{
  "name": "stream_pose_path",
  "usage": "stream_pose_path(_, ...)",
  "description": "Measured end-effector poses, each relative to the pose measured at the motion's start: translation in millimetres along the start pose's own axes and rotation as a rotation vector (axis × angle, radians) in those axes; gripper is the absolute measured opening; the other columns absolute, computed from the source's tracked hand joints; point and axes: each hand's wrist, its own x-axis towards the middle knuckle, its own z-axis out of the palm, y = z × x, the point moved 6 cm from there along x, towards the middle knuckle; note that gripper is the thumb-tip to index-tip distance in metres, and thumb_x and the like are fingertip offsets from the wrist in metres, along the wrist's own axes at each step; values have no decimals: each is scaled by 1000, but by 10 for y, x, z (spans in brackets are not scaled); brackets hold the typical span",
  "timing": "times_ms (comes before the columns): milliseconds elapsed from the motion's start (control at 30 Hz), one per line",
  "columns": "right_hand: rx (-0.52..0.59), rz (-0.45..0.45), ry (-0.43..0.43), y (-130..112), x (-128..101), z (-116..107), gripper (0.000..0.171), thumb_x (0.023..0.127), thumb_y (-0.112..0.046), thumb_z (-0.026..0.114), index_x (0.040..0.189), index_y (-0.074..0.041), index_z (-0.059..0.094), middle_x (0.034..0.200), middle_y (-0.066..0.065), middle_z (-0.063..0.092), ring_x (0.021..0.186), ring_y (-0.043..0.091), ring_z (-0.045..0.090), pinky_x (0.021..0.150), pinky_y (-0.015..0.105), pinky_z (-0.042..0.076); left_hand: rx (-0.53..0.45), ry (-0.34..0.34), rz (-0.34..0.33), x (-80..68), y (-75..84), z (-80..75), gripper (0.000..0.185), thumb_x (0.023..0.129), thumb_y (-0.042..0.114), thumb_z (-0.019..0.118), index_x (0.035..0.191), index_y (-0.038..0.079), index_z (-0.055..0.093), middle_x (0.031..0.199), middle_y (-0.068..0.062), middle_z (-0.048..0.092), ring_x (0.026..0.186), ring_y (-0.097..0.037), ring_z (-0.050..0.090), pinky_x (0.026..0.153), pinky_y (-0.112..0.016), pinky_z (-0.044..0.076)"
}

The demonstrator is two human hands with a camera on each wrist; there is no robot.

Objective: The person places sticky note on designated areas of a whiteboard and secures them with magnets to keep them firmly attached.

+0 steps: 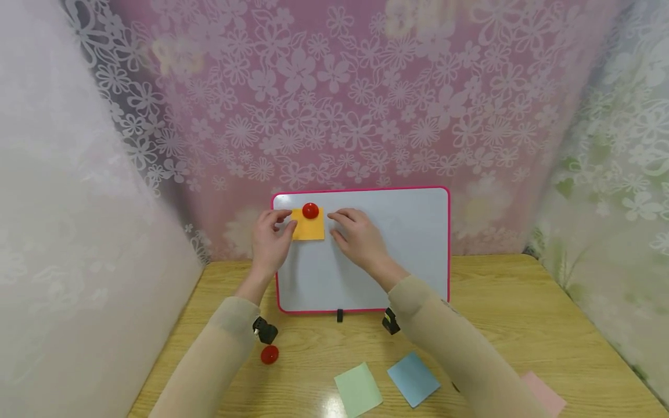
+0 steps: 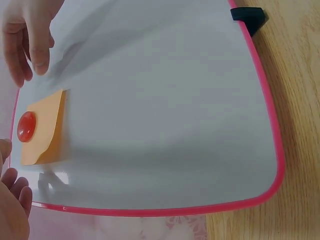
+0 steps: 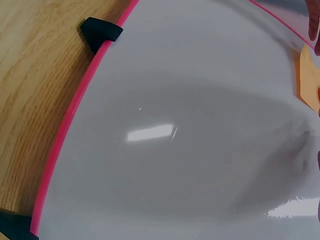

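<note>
An orange sticky note [image 1: 309, 231] is on the upper left of a white board [image 1: 402, 249] with a pink rim. A round red magnet [image 1: 310, 210] sits over the note's top edge. My left hand [image 1: 272, 241] is at the note's left side, thumb and fingers loosely bent and apart. To the right of the note, my right hand [image 1: 362, 239] hovers with relaxed fingers, holding nothing. In the left wrist view the note [image 2: 45, 127] has a lower corner lifting from the board, and a gap separates it from both hands.
A second red magnet [image 1: 269, 355] lies on the wooden table [image 1: 502, 325] by the left forearm. Nearer me are a green note [image 1: 358, 390], a blue note [image 1: 413, 379] and a pink note [image 1: 543, 395] partly behind the right sleeve. Black feet [image 3: 101, 32] support the board.
</note>
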Motion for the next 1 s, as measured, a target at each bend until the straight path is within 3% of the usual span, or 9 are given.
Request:
stream_pose_path(633, 69, -27, 16, -78, -246, -8, 36, 94, -14, 85, 128, -5, 76, 123, 10, 71, 114, 28, 66, 103, 40, 55, -32, -35, 39, -215, -68, 3, 22, 99, 11, 78, 118, -1, 77, 117, -12, 72, 107, -31, 65, 90, -47, 55)
stream_pose_path(1000, 148, -34, 8, -90, -529, 1, 39, 91, -14, 88, 127, -5, 77, 123, 7, 70, 112, 25, 66, 98, 39, 58, -83, -93, 91, -624, -84, 22, 22, 97, 6, 80, 117, -3, 77, 116, -13, 73, 108, -34, 66, 88, -52, 57)
